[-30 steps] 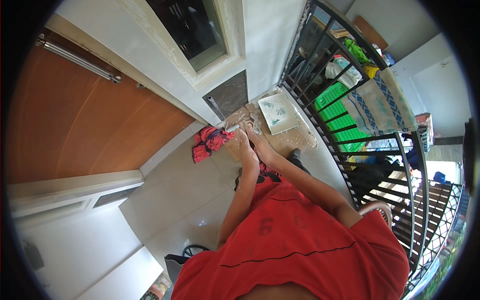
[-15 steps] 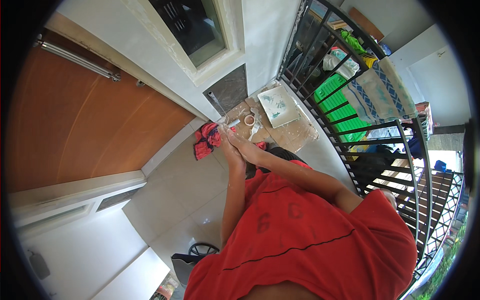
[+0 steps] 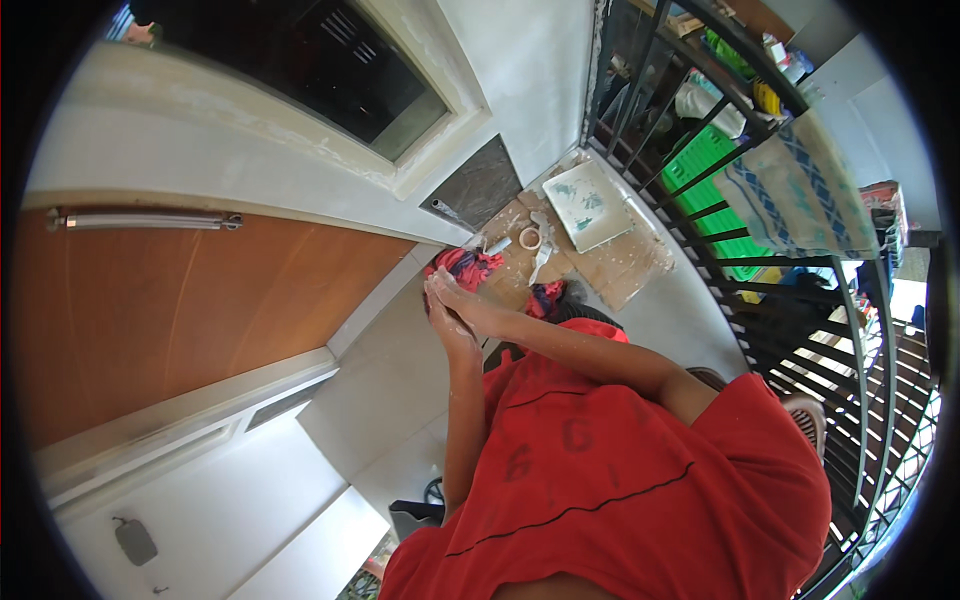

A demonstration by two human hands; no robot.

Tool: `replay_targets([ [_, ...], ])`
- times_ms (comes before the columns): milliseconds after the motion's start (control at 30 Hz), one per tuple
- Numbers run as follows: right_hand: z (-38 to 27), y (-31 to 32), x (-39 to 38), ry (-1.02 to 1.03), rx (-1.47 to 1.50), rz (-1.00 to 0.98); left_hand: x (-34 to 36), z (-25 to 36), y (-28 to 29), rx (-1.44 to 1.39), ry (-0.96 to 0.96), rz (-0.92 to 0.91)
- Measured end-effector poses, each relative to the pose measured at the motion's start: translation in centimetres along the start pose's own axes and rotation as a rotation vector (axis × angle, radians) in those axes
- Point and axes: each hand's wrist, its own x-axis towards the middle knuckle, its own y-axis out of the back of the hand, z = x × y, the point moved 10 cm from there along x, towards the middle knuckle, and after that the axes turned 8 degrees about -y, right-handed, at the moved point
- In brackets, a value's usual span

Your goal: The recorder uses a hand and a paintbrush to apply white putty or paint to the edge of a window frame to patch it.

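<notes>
My left hand (image 3: 444,325) and my right hand (image 3: 463,305) are pressed together, fingers closed, white flecks on the skin; whatever is between the palms, if anything, is hidden. Beyond them lies a bundled red and dark cloth (image 3: 463,263), beside a small white roller (image 3: 499,245). On a paint-spattered cardboard sheet (image 3: 635,275) are a tape roll (image 3: 522,239), a white brush-like tool (image 3: 541,262) and a shallow tray (image 3: 600,225) with teal stains. A metal pole (image 3: 447,209) rises by the wall. A second red cloth (image 3: 545,300) lies nearer me.
A wooden door (image 3: 220,320) is at left beside a window (image 3: 310,75). A black railing (image 3: 808,340) runs along the right, with a patterned towel (image 3: 795,190) over it and a green crate (image 3: 700,165) behind. A white panel (image 3: 220,510) is at lower left.
My joined hands have moved left and lower in the picture, away from the roller and tape roll, which now show uncovered. The view has shifted, with door and window tilted differently.
</notes>
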Motion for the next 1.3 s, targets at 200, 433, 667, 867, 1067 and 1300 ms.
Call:
replay_targets([
  [200,1.9,4.8,4.8,-0.156,0.463,0.061,2.5,0.2,-0.8,0.257,0.141,-0.014],
  [433,6.0,11.7,7.8,-0.223,0.589,0.402,10.5,0.4,4.7,0.48,0.027,-0.016],
  [667,5.1,13.2,11.9,-0.203,0.029,0.907,17.6,3.8,9.1,0.552,-0.126,0.117],
  [867,4.2,14.7,17.5,-0.144,-0.298,1.273,23.8,10.0,7.4,0.913,-0.528,-0.1],
  [1067,9.0,13.3,20.2,-0.32,0.087,1.434,27.2,11.4,7.2,1.001,-0.648,-0.13],
  [1300,7.8,9.8,20.2,-0.085,0.457,1.424,27.9,11.5,7.7,1.096,-0.624,-0.118],
])
